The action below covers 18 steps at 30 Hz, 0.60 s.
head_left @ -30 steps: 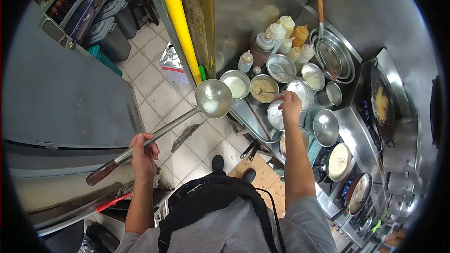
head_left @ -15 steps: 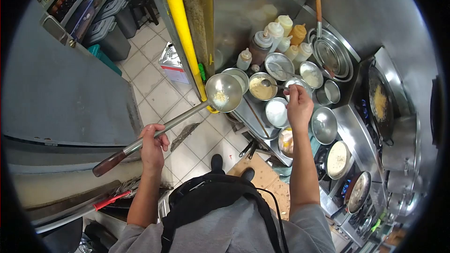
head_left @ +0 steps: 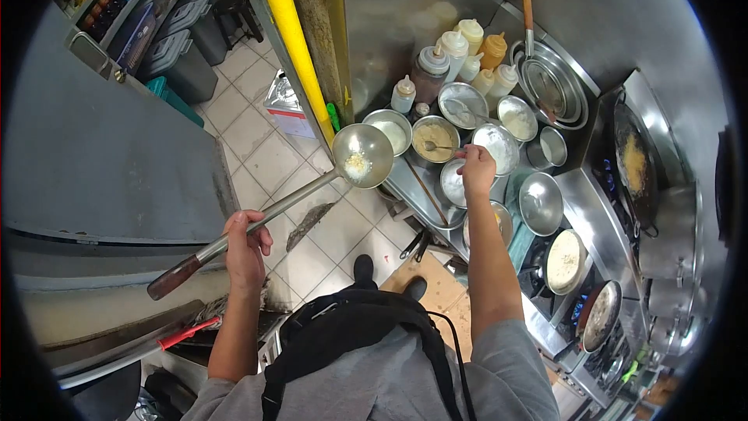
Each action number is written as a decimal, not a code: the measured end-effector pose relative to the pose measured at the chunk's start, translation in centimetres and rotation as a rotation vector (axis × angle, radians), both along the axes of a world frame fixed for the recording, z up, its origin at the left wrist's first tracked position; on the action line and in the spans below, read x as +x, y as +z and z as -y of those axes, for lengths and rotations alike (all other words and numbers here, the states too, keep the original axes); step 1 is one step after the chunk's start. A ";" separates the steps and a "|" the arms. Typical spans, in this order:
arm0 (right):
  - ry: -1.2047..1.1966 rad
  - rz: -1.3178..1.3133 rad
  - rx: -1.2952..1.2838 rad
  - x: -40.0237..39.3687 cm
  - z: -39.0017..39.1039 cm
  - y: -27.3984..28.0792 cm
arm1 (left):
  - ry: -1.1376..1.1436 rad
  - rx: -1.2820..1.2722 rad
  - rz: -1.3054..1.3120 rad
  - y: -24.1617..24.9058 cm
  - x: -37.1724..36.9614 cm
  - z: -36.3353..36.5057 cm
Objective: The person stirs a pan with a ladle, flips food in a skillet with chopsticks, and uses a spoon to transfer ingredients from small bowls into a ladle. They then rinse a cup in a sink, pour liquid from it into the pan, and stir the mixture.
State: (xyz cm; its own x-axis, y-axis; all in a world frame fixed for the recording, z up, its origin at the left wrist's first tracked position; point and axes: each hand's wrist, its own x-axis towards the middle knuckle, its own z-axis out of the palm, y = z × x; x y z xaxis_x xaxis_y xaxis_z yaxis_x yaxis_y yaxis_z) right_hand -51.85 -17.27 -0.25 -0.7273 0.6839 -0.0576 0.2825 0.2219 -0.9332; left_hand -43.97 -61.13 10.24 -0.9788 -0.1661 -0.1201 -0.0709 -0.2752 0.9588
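My left hand (head_left: 246, 253) is closed around the long metal handle of a ladle (head_left: 300, 196), whose wood-tipped end points to the lower left. Pale crumbly seasoning (head_left: 357, 166) lies inside the ladle's wide bowl, held over the floor beside the counter. In my right hand (head_left: 478, 171) is a small metal spoon (head_left: 446, 147), gripped by its handle. The spoon's tip overlaps the tan powder (head_left: 431, 137) in a round steel container. Just right of it stands a bowl of white powder (head_left: 499, 145), and another white-filled bowl (head_left: 452, 185) is partly behind my right hand.
Squeeze bottles (head_left: 454, 47) stand against the steel wall. On the right, a wok (head_left: 634, 152) and pans (head_left: 564, 262) sit over burners, with blue flames showing. An empty steel bowl (head_left: 541, 203) rests beside my right forearm. A yellow pipe (head_left: 292, 39) rises left of the counter.
My right hand has moved left and slightly down, and the spoon's tip has shifted left within the tan powder container. The ladle has drifted a little left.
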 end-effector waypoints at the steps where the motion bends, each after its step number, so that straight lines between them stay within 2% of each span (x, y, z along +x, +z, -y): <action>1: -0.019 -0.021 -0.076 0.0 -0.1 0.1 | -0.001 0.002 -0.002 0.0 -0.1 0.0; 5: -0.008 -0.017 -0.062 0.2 0.3 0.6 | -0.008 -0.005 -0.013 0.1 -0.2 0.0; 8: 0.048 -0.031 0.082 0.3 0.5 0.7 | -0.008 -0.013 -0.017 0.2 -0.3 -0.2; 11: 0.034 -0.045 0.001 0.2 0.2 0.3 | -0.004 -0.012 -0.022 0.3 -0.3 -0.2; 13: -0.026 -0.078 -0.187 0.4 0.0 0.3 | -0.006 -0.008 -0.020 0.2 -0.3 -0.3; 14: -0.027 -0.078 -0.187 0.6 0.0 0.6 | -0.003 -0.008 -0.029 0.2 -0.4 -0.4; 18: -0.064 -0.126 -0.340 1.7 0.2 3.7 | -0.018 -0.032 -0.013 -0.1 -0.8 -0.7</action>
